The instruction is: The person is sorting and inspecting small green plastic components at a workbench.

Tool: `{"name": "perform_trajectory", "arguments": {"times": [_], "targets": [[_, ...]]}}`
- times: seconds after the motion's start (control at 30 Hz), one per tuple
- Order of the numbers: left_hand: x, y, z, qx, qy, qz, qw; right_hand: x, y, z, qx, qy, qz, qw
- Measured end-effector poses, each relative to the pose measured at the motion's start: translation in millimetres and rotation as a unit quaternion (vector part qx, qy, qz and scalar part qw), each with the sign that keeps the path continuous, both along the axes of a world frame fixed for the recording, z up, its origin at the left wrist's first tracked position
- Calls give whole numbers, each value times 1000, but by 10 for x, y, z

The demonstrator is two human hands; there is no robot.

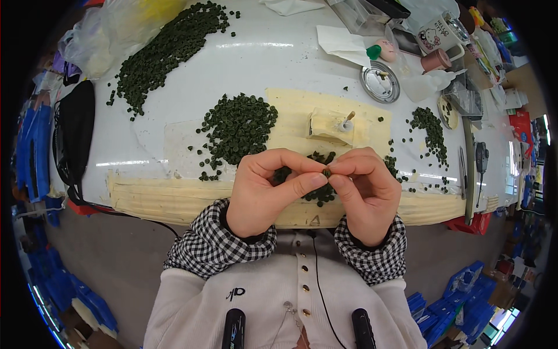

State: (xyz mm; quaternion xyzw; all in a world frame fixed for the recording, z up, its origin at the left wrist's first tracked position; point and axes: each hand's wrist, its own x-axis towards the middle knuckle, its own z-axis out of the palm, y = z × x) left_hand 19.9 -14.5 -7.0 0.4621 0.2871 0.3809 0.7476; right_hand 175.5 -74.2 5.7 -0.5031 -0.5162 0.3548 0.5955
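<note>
My left hand [273,189] and my right hand [366,189] meet fingertip to fingertip above the table's near edge. Thumb and forefinger of each are pinched on one small dark green part [326,173], mostly covered by the fingers. Beneath and behind the hands lies a small heap of similar dark green parts [319,195]. A larger pile of small dark green cup-shaped parts [239,129] is just beyond my left hand. Past the fingertips stands a tape-covered block [330,127] with a short upright pin [350,116].
A long heap of green parts [168,52] lies far left, a smaller scatter [431,132] at right. Round metal dish [381,82], white squeeze bottle [427,86], mug [440,34] and tweezers [462,171] are on the right. A black pouch [75,131] lies left.
</note>
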Motion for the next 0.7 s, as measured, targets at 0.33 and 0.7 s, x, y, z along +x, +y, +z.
{"name": "perform_trajectory", "arguments": {"times": [0.33, 0.7], "targets": [[-4, 2, -20, 34, 1, 39, 999, 22, -32, 5, 18, -81, -26, 996], [-15, -20, 67, 305, 185, 130, 925, 22, -83, 37, 26, -178, -14, 984]]}}
